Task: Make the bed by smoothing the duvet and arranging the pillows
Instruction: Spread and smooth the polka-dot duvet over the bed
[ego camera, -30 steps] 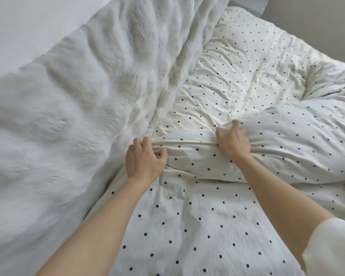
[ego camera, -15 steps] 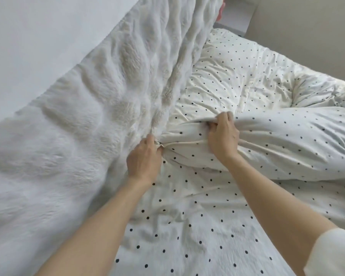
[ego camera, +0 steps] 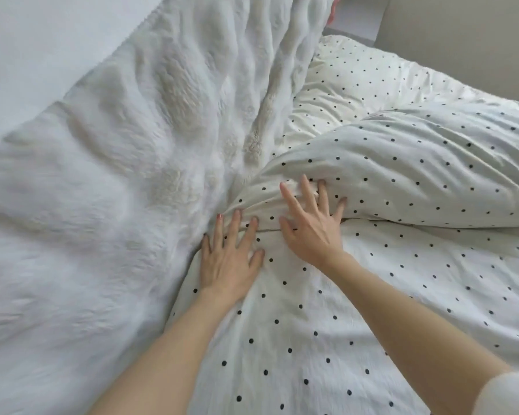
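Observation:
A white duvet with black dots [ego camera: 327,339] covers the bed, and a folded-over bulge of it [ego camera: 417,172] lies across the middle right. My left hand [ego camera: 228,262] rests flat with fingers spread on the dotted fabric, just beside the fluffy white blanket [ego camera: 117,175]. My right hand [ego camera: 309,226] is also flat and spread, its fingers pressing on the corner of the folded bulge. Neither hand grips anything. No pillow is clearly visible.
The fluffy blanket fills the left side and rises toward the top of the view. A plain white surface [ego camera: 42,40] lies at the top left. A beige wall [ego camera: 462,34] runs along the bed's far right side.
Both hands had the folded duvet edge pinched in closed fingers. They have let go and now lie flat with fingers spread on the fabric; the fold has settled lower.

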{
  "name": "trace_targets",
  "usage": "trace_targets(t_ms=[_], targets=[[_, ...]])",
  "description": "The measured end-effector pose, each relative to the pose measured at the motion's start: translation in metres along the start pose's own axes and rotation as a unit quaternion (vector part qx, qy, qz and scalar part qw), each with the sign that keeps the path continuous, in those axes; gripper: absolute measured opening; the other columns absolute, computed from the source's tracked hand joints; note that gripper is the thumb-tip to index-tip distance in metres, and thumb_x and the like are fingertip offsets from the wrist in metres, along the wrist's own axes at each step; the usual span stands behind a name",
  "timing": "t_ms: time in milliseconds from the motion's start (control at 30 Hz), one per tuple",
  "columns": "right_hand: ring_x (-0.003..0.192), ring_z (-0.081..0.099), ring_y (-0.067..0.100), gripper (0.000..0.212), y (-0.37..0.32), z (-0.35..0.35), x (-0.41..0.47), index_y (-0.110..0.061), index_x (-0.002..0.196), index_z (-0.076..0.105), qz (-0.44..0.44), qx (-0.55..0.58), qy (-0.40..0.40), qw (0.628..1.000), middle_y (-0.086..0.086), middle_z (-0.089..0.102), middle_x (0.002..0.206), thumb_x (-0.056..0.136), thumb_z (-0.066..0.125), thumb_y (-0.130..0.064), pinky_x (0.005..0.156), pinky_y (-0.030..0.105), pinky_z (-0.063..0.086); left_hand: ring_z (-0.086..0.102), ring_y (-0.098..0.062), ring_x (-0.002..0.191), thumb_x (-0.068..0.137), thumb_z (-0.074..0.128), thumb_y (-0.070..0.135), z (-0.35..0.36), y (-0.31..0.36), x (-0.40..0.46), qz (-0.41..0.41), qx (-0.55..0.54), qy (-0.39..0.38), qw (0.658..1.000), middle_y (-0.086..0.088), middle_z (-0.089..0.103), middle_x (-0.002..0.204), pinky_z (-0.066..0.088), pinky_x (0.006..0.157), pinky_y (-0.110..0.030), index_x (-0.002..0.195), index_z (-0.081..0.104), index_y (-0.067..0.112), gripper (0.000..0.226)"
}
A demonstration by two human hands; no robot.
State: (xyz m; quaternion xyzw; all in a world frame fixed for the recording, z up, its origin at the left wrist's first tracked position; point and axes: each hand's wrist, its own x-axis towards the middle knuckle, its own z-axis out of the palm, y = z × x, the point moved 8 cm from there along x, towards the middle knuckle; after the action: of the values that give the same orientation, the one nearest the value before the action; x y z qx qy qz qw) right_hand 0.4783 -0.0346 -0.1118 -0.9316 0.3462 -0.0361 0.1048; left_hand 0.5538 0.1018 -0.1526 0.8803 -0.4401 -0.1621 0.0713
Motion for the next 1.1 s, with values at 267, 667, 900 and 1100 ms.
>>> trace_targets(t_ms=[267, 667, 900, 1100], targets=[[0.142, -0.021, 0.036, 0.06, 0.02, 0.094, 0.074, -0.058, 0.137, -0.006, 0.001, -0.031, -0.16, 0.987, -0.005, -0.017, 0.158, 0.085, 0.022, -0.065, 0.1, 0.072, -0.013, -0.021, -0.02, 0.143, 0.092, 0.014, 0.061, 0.056, -0.027, 0.043, -0.047, -0.007, -0.02, 0.999, 0.009, -0.022, 0.156, -0.002, 0.116, -0.037, 0.145, -0.014, 0.038, 0.065], [0.142, -0.019, 0.036, 0.061, 0.006, 0.062, 0.036, -0.042, 0.146, -0.001, -0.032, -0.032, -0.159, 0.986, 0.003, -0.018, 0.158, 0.094, 0.031, -0.042, 0.107, 0.068, -0.006, -0.015, -0.025, 0.145, 0.094, 0.017, 0.058, 0.055, -0.022, 0.062, -0.07, 0.032, -0.024, 0.997, 0.006, -0.012, 0.159, -0.004, 0.116, -0.038, 0.147, -0.004, 0.039, 0.061], [0.143, 0.015, 0.034, 0.047, -0.019, 0.011, -0.11, -0.028, 0.137, 0.038, 0.009, 0.026, 0.016, 0.999, 0.008, 0.028, 0.151, 0.091, 0.038, -0.031, 0.107, 0.067, 0.009, 0.003, -0.023, 0.146, 0.096, 0.029, 0.034, -0.006, 0.001, -0.021, -0.062, -0.042, 0.085, 0.994, 0.002, 0.012, 0.159, 0.006, 0.115, -0.05, 0.147, 0.021, 0.031, 0.051], [0.142, -0.022, 0.032, 0.054, -0.017, 0.084, -0.139, -0.051, 0.142, -0.003, 0.021, 0.014, -0.246, 0.969, -0.003, -0.015, 0.158, 0.092, 0.016, -0.056, 0.106, 0.07, -0.008, -0.012, -0.022, 0.145, 0.094, 0.018, 0.057, 0.029, -0.024, -0.1, -0.072, 0.054, -0.051, 0.995, 0.005, -0.01, 0.159, -0.002, 0.115, -0.054, 0.147, 0.001, 0.042, 0.058]])
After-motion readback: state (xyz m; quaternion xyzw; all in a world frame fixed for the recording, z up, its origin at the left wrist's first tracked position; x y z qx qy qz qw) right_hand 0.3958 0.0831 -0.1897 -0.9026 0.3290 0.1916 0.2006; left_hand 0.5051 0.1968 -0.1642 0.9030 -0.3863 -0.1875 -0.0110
